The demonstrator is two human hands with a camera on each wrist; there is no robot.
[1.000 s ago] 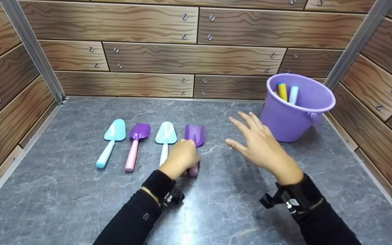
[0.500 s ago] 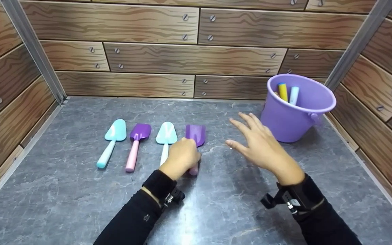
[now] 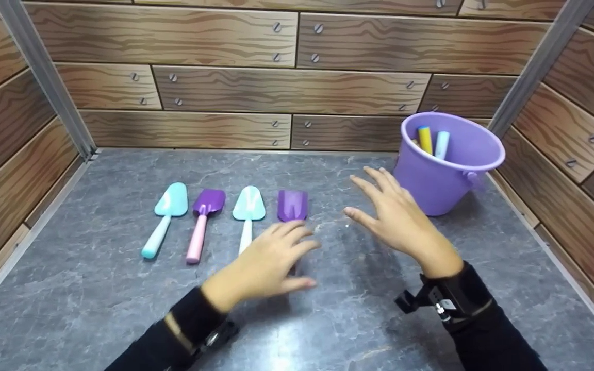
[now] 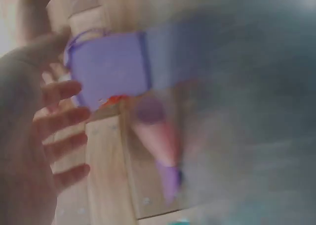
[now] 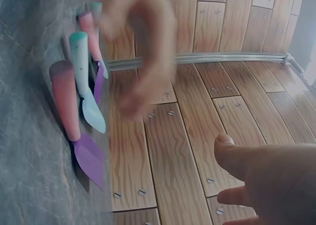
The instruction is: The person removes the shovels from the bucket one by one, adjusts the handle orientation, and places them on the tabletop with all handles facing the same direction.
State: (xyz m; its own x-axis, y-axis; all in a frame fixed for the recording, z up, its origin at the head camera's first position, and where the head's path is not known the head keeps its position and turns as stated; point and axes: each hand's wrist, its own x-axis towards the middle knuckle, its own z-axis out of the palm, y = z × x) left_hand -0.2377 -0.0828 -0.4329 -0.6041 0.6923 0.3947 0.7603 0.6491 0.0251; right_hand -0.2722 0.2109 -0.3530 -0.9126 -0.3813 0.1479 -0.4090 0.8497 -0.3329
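Observation:
Four hand tools lie in a row, handles toward me. From the left they are a light-blue trowel (image 3: 172,201), a purple shovel (image 3: 209,201) with a pink handle, another light-blue trowel (image 3: 249,203) and another purple shovel (image 3: 292,205). My left hand (image 3: 266,260) hovers over the last shovel's handle, fingers spread, holding nothing; it hides most of that handle in the head view. The right wrist view shows this pink handle (image 5: 64,96) on the tabletop, apart from the blurred left hand. My right hand (image 3: 402,221) is held in the air with fingers apart, before the purple bucket (image 3: 426,180).
Inside the bucket stand a yellow piece (image 3: 425,139) with a blue end and a light-blue piece (image 3: 442,144); their kind is unclear. Wood-patterned walls (image 3: 225,129) enclose the grey marbled tabletop (image 3: 121,309) at the back and both sides.
The left hand has let go of the rightmost purple shovel, spread its fingers and drawn back slightly toward me. That shovel now lies straighter in the row. The right hand has hardly moved.

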